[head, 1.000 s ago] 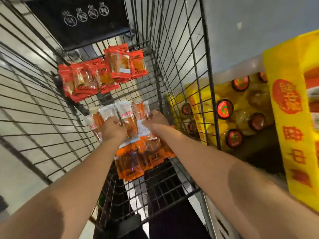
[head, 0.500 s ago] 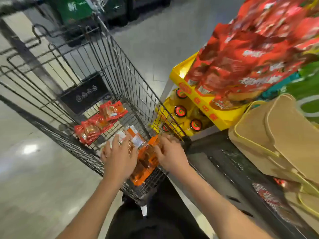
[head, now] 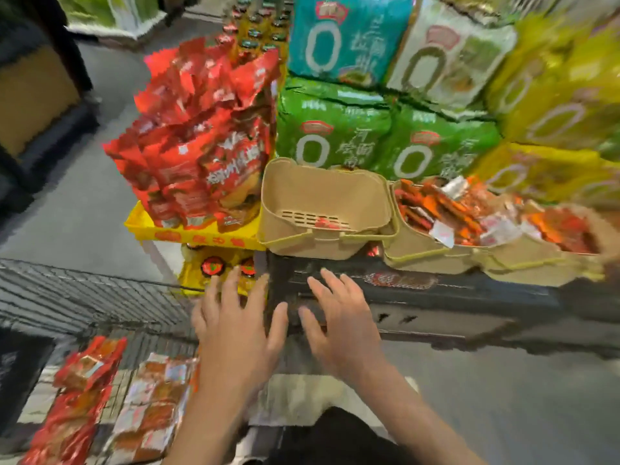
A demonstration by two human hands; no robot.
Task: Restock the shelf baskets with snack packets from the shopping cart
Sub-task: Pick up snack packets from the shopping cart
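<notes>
My left hand point(head: 235, 327) and my right hand point(head: 339, 317) hover side by side, palms down, fingers spread, with nothing visible in them. They sit over the cart's right edge, just in front of the dark shelf point(head: 469, 297). Directly beyond them a tan basket point(head: 278, 209) stands nearly empty, with a small red packet point(head: 327, 223) at its bottom. To its right, a second tan basket point(head: 422, 253) is heaped with orange snack packets point(head: 439, 209). In the wire cart point(head: 84, 290) at lower left lie red packets point(head: 80, 391) and orange-and-white packets point(head: 154, 397).
Large red bags point(head: 201, 135) fill a yellow tray point(head: 188, 233) left of the baskets, with jars point(head: 213, 266) below it. Green bags point(head: 335, 135), teal bags point(head: 345, 35) and yellow bags point(head: 553, 105) are stacked behind the baskets. The grey floor point(head: 84, 196) stretches away at left.
The view has swung up from the cart to the shelf. Both hands have let go of the packets, risen out of the cart and moved toward the shelf edge.
</notes>
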